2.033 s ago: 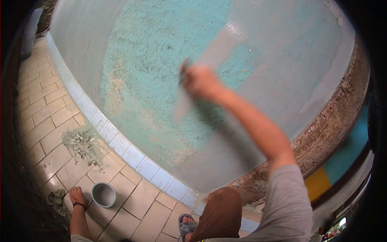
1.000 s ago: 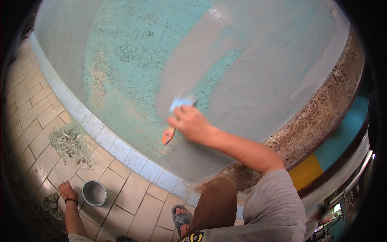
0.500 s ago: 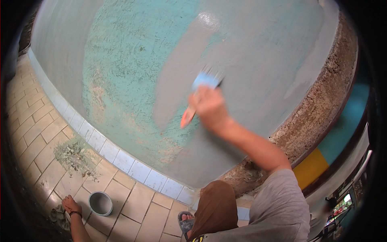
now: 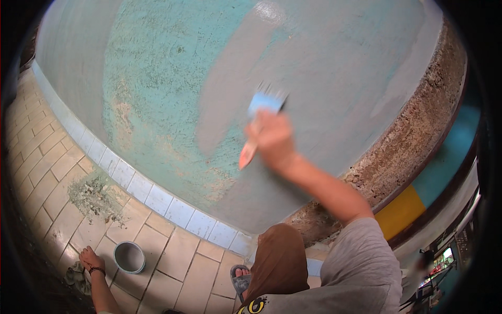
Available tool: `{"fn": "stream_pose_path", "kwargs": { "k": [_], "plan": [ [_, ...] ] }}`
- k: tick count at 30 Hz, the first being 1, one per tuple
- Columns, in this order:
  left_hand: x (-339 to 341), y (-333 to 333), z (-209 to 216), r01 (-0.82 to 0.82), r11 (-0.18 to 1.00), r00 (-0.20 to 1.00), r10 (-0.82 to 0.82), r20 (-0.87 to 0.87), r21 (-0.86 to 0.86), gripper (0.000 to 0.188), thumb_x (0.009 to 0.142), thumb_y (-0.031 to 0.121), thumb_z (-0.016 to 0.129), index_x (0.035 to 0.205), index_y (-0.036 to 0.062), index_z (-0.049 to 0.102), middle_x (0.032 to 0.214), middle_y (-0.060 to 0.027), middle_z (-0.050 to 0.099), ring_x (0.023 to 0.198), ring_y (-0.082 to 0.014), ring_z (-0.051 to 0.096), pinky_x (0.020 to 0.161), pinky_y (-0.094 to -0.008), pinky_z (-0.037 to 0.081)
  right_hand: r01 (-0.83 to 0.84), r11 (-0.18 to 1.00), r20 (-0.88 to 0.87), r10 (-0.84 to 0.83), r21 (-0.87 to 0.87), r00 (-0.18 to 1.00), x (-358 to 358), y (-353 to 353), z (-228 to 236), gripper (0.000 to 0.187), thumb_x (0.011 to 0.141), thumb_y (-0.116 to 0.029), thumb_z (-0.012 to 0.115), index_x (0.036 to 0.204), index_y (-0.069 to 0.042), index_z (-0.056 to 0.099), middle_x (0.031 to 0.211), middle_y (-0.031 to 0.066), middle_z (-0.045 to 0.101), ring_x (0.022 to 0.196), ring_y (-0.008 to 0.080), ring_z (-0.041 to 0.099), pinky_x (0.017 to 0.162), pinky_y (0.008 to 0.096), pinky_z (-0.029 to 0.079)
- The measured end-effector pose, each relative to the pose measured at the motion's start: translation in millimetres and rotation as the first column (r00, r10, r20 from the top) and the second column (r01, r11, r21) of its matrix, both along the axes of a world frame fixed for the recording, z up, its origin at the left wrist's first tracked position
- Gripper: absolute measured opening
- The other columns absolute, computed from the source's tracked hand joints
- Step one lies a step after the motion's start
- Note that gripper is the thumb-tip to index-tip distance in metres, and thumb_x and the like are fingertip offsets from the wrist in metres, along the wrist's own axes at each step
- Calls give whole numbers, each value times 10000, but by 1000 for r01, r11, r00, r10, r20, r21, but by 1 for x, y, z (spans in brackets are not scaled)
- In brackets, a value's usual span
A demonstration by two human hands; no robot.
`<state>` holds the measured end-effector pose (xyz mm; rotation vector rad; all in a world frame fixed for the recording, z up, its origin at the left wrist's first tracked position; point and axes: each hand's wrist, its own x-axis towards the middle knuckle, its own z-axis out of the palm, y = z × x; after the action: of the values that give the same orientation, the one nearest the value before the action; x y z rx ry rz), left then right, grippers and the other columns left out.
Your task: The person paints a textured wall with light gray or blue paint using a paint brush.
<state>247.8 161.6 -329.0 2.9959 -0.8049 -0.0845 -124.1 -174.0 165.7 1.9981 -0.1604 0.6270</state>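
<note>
My right hand (image 4: 273, 137) is closed round the handle of a wide paintbrush (image 4: 265, 102) with a blue band and an orange handle end. Its bristles point up against the wall (image 4: 324, 104), which is partly coated in smooth grey over rough turquoise; motion smears the bristle tips. Down at the lower left, my left hand (image 4: 91, 259) rests low on the tiled floor with its fingers out, wearing a dark bracelet. Beside it lies a crumpled greenish-grey rag (image 4: 78, 279). Just right of that hand stands a round bucket (image 4: 129, 257) with grey inside.
Crumbled debris (image 4: 95, 198) lies on the beige floor tiles (image 4: 172, 267). Pale blue tiles (image 4: 172, 206) edge the wall's foot. A rough brown ledge (image 4: 397, 136) borders the wall at right. My sandalled foot (image 4: 241, 280) and brown-clad knee (image 4: 280, 256) are at bottom centre.
The brush and my right hand have shifted only slightly, the handle tilting a little. The view has moved a bit. My left hand stays by the rag.
</note>
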Motion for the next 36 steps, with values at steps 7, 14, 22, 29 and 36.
{"fn": "stream_pose_path", "kwargs": {
  "k": [7,14,22,29,36],
  "plan": [
    [-1,1,4,3,1000,1000,-3,-6,-7,277,703,76,653,959,69,548,954,-107,584,936,-251,573,913,-340,376,-50,623,-45,135,781,990,5,0,-78,127,744,-16,587,847,-76,631,794,119,583,788,293,598,673,411,487],
    [0,10,7,-18,999,1000,18,2,-40,274,685,56,659,933,68,545,938,-114,584,926,-258,572,899,-343,375,-205,976,255,179,77,950,26,14,44,206,678,-91,662,884,-100,656,905,111,602,790,272,572,670,389,448],
    [-1,11,-7,-8,997,1000,11,28,-77,263,681,60,653,924,66,552,932,-122,582,924,-260,566,880,-348,374,-100,648,-68,229,755,971,60,-11,-42,155,720,-13,597,852,-73,652,815,127,611,799,293,605,706,401,491],
    [8,17,-11,-54,998,998,55,-33,10,278,686,122,665,934,71,552,929,-104,570,919,-250,556,914,-329,356,-285,958,354,255,34,900,56,3,205,91,832,5,608,897,-44,650,792,70,660,703,131,632,676,273,519],
    [1,7,-5,-34,999,999,34,-38,-23,270,680,86,654,928,73,548,931,-109,569,918,-258,548,917,-333,353,-81,977,-259,132,198,957,101,-5,52,45,798,-104,625,833,-87,647,773,97,617,772,246,623,682,391,505]
  ]
}}
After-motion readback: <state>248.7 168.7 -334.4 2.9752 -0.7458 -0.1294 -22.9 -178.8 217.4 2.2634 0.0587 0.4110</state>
